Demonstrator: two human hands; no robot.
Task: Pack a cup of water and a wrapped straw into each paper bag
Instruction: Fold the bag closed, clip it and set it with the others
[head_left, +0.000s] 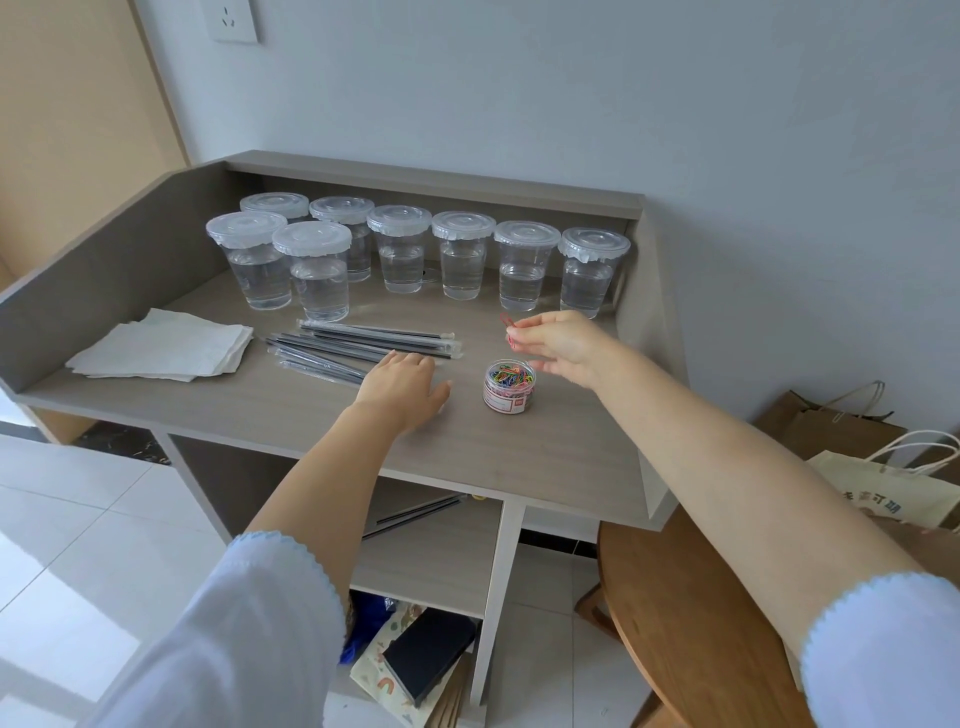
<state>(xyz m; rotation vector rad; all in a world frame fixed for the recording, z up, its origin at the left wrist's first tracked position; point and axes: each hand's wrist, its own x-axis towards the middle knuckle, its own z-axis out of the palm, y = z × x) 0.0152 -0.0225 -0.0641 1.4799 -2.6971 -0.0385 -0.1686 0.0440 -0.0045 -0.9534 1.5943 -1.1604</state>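
Head view: eight lidded cups of water (462, 257) are lined up along the back of the counter (545, 447), upper centre of the frame, two of them set forward at the left. Wrapped straws (363, 343) are laid in a loose bundle in front of the cups, centre frame. Paper bags (852, 431) are seen at the right edge, off the counter, handles up.

The left hand (402, 387) is laid flat on the counter, fingers straight, fingertips touching the near end of the straws; nothing is gripped. The right hand (558, 343) is held above the counter, right of centre, its grip closed to a pinch on red paper clips (509, 330) between thumb and fingers.

A small clear tub of coloured paper clips (509, 387) is stood just below the right hand, lid off. Folded white napkins (166, 348) are stacked at the left of the counter. A round wooden table (691, 623) is seen at lower right.
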